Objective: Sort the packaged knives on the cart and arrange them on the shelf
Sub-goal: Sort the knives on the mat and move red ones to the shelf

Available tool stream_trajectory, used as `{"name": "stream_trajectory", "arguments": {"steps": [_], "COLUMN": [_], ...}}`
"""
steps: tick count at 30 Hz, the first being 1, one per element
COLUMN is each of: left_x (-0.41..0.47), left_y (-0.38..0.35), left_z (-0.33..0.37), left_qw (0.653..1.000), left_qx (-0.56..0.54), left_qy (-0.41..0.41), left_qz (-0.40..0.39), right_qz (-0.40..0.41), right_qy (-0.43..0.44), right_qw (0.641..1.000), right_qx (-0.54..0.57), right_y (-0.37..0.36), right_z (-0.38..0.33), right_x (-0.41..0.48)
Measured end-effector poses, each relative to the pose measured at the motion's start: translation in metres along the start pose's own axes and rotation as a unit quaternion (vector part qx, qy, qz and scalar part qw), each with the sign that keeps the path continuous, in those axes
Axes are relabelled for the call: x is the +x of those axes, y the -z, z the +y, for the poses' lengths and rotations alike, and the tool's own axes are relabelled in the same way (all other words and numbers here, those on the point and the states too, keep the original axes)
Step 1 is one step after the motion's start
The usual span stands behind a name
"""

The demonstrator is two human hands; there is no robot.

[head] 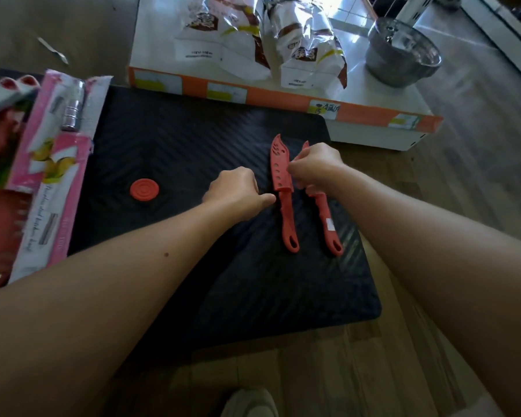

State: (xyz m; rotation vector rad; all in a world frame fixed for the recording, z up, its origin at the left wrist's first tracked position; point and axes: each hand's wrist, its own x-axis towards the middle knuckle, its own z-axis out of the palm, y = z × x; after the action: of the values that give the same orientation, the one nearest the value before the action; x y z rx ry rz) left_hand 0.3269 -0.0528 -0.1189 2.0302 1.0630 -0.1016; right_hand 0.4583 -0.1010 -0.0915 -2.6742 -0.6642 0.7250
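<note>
Two red knives in perforated red sheaths lie side by side on the black ribbed cart top [193, 266], handles toward me. My left hand [235, 191] has its fingers curled, and its thumb tip reaches the left knife [286, 212] where sheath meets handle. My right hand [316, 164] covers the sheathed blade of the right knife [325, 218], fingers curled round it. That knife's handle carries a small white label. Several pink boxed knives [54, 176] are stacked at the cart's left edge.
A red ribbed disc [145, 190] lies on the cart left of my hands. Beyond the cart stands a low white shelf with an orange price strip [283, 96], holding white snack bags [223, 34] and a metal bowl [403, 52]. The floor is wood.
</note>
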Motion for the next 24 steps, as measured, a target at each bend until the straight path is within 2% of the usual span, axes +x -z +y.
{"name": "stream_trajectory", "arguments": {"steps": [10,16,24], "left_x": [-0.018,-0.045,-0.09], "left_y": [0.065,0.118,0.177], "left_z": [-0.057,-0.099,-0.155], "left_qw": [0.998,0.991,0.983], "left_qx": [-0.019,0.037,0.053], "left_qy": [0.027,0.045,0.085], "left_qz": [0.057,0.117,0.153], "right_qz": [-0.109,-0.123,-0.134], "right_qy": [0.121,0.172,0.236], "right_qw": [0.986,0.977,0.96], "right_qx": [-0.02,-0.028,-0.066], "right_y": [-0.039,-0.064,-0.087], "right_z": [-0.091,-0.143,-0.189], "right_x": [-0.03,-0.058,-0.096]}}
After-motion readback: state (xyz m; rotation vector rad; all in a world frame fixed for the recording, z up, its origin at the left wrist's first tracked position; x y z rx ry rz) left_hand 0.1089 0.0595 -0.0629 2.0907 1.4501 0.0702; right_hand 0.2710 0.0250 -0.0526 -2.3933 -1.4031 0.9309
